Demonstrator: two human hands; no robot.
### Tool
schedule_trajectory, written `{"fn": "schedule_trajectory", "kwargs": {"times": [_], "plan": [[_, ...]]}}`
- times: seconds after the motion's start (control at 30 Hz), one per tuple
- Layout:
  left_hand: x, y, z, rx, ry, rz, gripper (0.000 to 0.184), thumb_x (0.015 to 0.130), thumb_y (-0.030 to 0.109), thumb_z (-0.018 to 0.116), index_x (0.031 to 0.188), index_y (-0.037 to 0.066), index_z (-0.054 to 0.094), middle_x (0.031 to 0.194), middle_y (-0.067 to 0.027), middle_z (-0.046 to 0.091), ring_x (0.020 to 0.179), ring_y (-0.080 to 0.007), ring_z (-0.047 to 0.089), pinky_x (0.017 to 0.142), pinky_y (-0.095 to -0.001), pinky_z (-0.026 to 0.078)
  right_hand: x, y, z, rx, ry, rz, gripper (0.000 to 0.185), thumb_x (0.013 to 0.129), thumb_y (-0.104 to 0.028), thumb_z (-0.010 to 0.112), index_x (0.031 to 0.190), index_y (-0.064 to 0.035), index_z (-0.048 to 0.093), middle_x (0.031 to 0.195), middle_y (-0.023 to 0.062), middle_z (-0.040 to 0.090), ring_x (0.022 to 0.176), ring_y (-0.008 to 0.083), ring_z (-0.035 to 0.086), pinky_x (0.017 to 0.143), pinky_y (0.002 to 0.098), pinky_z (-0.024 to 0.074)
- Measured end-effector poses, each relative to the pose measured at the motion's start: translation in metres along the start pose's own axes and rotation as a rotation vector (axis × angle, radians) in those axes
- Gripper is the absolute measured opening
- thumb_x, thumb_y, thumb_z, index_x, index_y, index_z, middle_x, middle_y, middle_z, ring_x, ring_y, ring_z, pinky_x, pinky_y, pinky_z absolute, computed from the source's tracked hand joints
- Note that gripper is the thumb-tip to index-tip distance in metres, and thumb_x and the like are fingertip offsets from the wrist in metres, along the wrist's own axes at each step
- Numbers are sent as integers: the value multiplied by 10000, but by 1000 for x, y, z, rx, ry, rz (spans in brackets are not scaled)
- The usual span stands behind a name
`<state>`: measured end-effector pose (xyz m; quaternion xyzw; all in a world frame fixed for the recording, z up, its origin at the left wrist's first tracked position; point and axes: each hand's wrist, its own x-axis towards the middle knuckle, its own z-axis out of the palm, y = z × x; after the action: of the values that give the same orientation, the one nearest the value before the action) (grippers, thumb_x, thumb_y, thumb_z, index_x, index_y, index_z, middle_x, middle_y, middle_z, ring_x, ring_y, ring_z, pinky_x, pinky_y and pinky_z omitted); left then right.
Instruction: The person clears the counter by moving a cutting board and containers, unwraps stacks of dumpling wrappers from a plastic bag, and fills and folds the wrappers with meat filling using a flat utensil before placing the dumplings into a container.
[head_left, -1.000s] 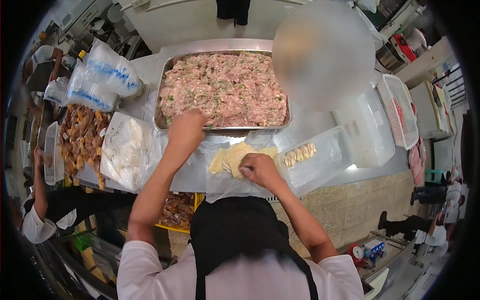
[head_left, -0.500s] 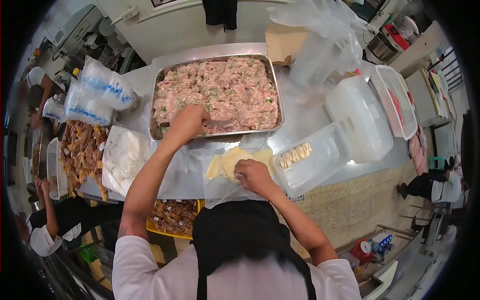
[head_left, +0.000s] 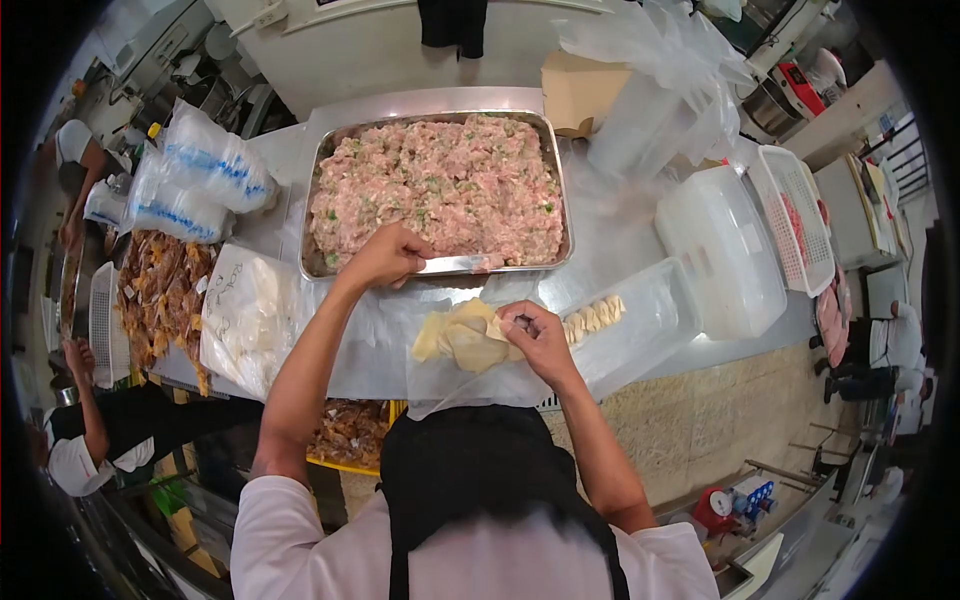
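Observation:
A steel tray (head_left: 568, 200) of pink minced meat with green bits (head_left: 430, 185) lies in front of me. My left hand (head_left: 385, 258) is closed around a knife whose flat metal blade (head_left: 450, 265) lies over the tray's near edge, a dab of meat by its tip. Closer to me, my right hand (head_left: 543, 345) is closed, thumb and fingertips pinching a pale dough wrapper beside the pile of yellowish wrappers (head_left: 470, 338) on clear plastic. Right of that hand, a row of folded dumplings (head_left: 595, 318) sits in a translucent plastic container (head_left: 650, 320).
Bagged white cups (head_left: 215, 160), packs of brown food (head_left: 165, 300) and a marked white bag (head_left: 245, 320) occupy the left side. A plastic tub (head_left: 720, 255), white basket (head_left: 800, 220) and clear bags (head_left: 640, 110) stand right. Another person works at far left.
The blade has come back from over the meat to the tray's near edge. My right hand has shifted right and up from the wrapper pile.

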<state>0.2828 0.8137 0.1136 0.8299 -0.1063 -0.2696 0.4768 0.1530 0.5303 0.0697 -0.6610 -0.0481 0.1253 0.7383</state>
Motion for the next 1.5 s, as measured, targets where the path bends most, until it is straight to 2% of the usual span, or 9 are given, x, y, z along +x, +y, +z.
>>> {"fn": "schedule_trajectory", "kwargs": {"times": [0.2, 0.47, 0.67, 0.87, 1.0, 1.07, 1.17, 1.23, 1.5], "plan": [[-44, 9, 41, -420, 49, -36, 176, 849, 87, 777, 946, 38, 638, 633, 17, 605, 454, -27, 503, 400, -191, 340, -8, -1, 8, 229, 105, 77, 112, 969, -106, 667, 1018, -10, 638, 1063, 27, 660, 930, 63, 579, 842, 243, 476], [-64, 16, 132, -707, 213, -38, 262, 832, 75, 794, 939, 46, 557, 738, -8, 629, 515, -67, 589, 373, -209, 344, -15, 7, 26, 26, 232, 34, 130, 1003, -125, 621, 1055, -6, 609, 1127, 76, 661, 1031, 129, 615, 918, 289, 497], [-72, -30, 133, -598, 325, -107, 253, 828, 59, 780, 921, 46, 545, 759, -12, 618, 509, -74, 596, 363, -220, 361, -17, 16, -37, 641, 226, 47, 315, 1079, -205, 437, 1318, -9, 491, 1347, 162, 604, 1188, 272, 621, 1039, 416, 499], [-73, -44, 131, -481, 414, -136, 266, 839, 93, 787, 973, 28, 566, 725, 32, 522, 537, -46, 568, 389, -218, 384, -19, -18, -53, 1161, 103, 68, 509, 1080, -313, 429, 1472, 8, 389, 1463, 187, 507, 1343, 342, 514, 1143, 495, 412], [-81, -34, 117, -444, 371, -8, 238, 881, 95, 757, 1033, 8, 596, 811, -3, 568, 595, -41, 539, 503, -224, 436, -8, -14, -41, 1211, 53, 13, 535, 1076, -345, 431, 1472, 12, 389, 1461, 182, 512, 1341, 351, 512, 1158, 505, 391], [-89, -13, 114, -541, 319, 19, 220, 897, 83, 738, 1066, 5, 620, 837, -12, 585, 617, -44, 533, 544, -231, 453, 0, -3, -26, 890, 303, 130, 567, 1078, -382, 411, 1482, 14, 378, 1462, 184, 512, 1339, 376, 508, 1168, 524, 372], [-87, 10, 126, -528, 372, 153, 219, 904, 28, 696, 1122, 14, 695, 833, -20, 615, 627, -82, 539, 572, -262, 463, 7, -11, -6, 1067, 216, 194, 544, 1089, -350, 371, 1489, 19, 363, 1496, 186, 470, 1384, 377, 453, 1188, 529, 337], [-83, 18, 135, -20, 542, 451, 274, 873, -4, 701, 1136, 56, 746, 781, -51, 613, 647, -152, 576, 576, -292, 472, 9, -29, 3, 1210, 152, 263, 515, 1100, -306, 332, 1489, 30, 351, 1516, 198, 430, 1412, 363, 414, 1200, 523, 322], [-110, 48, 132, 249, 521, 326, 316, 825, -31, 728, 1118, 82, 759, 819, -118, 622, 711, -256, 630, 641, -347, 504, 12, -12, -3, 1162, 447, 169, 499, 1101, -299, 332, 1452, 48, 408, 1402, 185, 534, 1311, 323, 509, 1166, 474, 366]]}}
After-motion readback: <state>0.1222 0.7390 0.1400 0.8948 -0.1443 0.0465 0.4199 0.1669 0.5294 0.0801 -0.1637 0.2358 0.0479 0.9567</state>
